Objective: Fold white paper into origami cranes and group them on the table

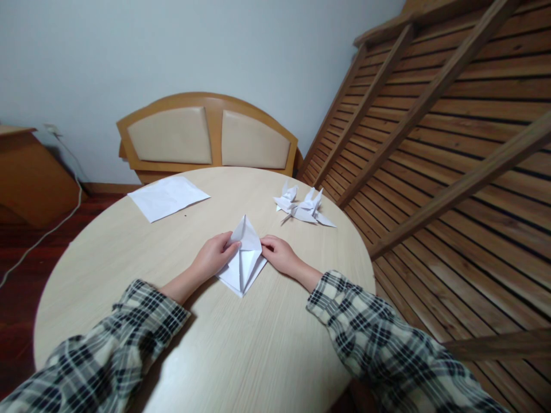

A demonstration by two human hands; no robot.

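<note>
A partly folded sheet of white paper (248,265) lies on the table in front of me, one pointed flap raised at its far end and its near corner toward me. My left hand (215,252) is closed on its left edge, the thumb lying on top near the middle crease. On the opposite side, my right hand (279,253) pinches the right edge between thumb and fingers. The fingers under the paper are partly hidden.
Several folded paper cranes (303,205) sit together at the back right of the round table (206,355). A flat white sheet (167,196) rests at the back left. Beyond stand a padded headboard (206,135) and, at right, a leaning slatted wooden frame (434,149).
</note>
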